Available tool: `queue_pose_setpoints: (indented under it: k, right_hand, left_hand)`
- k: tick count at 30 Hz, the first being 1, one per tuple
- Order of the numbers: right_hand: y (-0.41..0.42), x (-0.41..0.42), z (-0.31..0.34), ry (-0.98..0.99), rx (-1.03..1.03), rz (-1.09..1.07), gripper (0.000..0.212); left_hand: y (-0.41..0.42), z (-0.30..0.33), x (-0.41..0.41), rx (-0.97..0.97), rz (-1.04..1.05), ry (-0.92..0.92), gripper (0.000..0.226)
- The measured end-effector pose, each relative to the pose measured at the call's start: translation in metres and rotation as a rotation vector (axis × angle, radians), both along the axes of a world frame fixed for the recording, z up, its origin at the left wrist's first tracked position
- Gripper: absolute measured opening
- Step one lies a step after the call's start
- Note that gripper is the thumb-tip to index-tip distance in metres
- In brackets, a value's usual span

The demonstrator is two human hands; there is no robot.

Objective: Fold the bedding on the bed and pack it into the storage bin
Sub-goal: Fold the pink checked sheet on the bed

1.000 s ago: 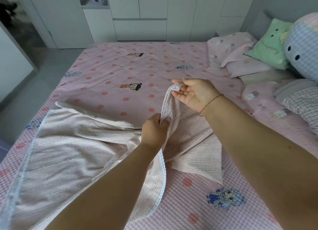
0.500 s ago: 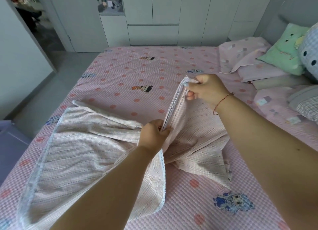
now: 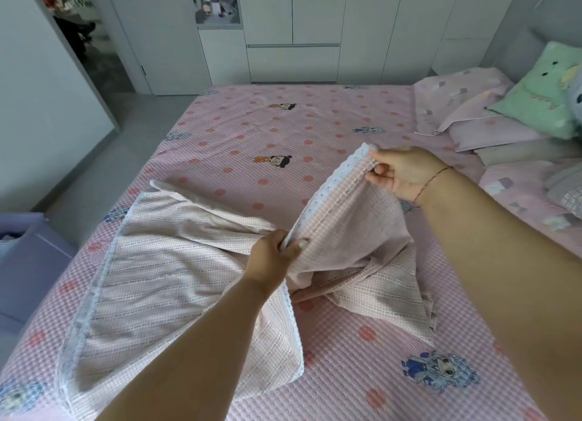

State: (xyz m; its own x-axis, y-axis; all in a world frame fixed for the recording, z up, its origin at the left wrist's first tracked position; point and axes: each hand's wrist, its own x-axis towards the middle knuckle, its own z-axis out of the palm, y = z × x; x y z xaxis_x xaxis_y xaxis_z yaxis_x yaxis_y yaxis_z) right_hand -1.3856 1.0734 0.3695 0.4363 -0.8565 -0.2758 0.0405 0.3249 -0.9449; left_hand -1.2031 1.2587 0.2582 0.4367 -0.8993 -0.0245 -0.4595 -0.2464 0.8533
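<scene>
A pale pink checked blanket [image 3: 163, 278] with a white lace edge lies half spread on the pink dotted bed [image 3: 283, 130]. My right hand [image 3: 406, 171] pinches a lace-edged corner and holds it raised above the bed. My left hand [image 3: 272, 256] grips the same lace edge lower down, so the edge runs taut between both hands. The blanket's left part lies flat toward the bed's left side. A lilac storage bin [image 3: 28, 256] stands on the floor by the bed's left edge, only partly in view.
Pink pillows [image 3: 456, 105], a green cushion [image 3: 541, 89] and a checked soft toy pile up at the bed's head on the right. White wardrobes [image 3: 293, 29] and a door stand beyond the bed. Grey floor runs along the left.
My right hand has closed on the blanket's corner and lifted it up and to the right, stretching the lace edge. My left hand keeps its grip lower down. The view has tilted up.
</scene>
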Motion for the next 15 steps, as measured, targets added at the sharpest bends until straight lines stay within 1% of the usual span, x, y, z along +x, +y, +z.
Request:
queue_pose_setpoints:
  k: [2,4,7,10,11,12,13,14,15]
  right_hand:
    - [-0.003,0.007,-0.009,-0.076,0.096,-0.176,0.013]
    - [-0.004,0.010,-0.014,-0.096,0.147,-0.259,0.013]
    - [0.000,0.014,-0.021,-0.066,0.139,-0.304,0.017]
    - [0.014,0.020,-0.031,0.028,0.079,-0.278,0.015]
    - [0.020,0.023,-0.034,0.127,0.022,-0.239,0.014]
    - [0.024,0.025,-0.037,0.285,-0.091,-0.189,0.013]
    - [0.028,0.026,-0.041,0.470,-0.247,-0.139,0.011]
    - [0.031,0.028,-0.043,0.611,-0.418,-0.110,0.018]
    - [0.031,0.030,-0.045,0.679,-0.560,-0.103,0.029]
  left_hand:
    - [0.003,0.002,-0.001,0.065,-0.074,0.049,0.031]
    - [0.007,0.001,0.001,0.151,-0.137,0.039,0.029]
    - [0.015,-0.003,0.011,0.238,-0.120,-0.091,0.040]
    - [0.025,-0.016,0.024,0.251,-0.018,-0.061,0.032]
    - [0.030,-0.021,0.028,0.258,0.033,-0.039,0.027]
    - [0.032,-0.023,0.031,0.253,0.083,-0.005,0.023]
    - [0.034,-0.023,0.033,0.233,0.129,0.044,0.020]
    - [0.035,-0.020,0.034,0.198,0.168,0.107,0.019]
    - [0.035,-0.014,0.034,0.151,0.194,0.174,0.019]
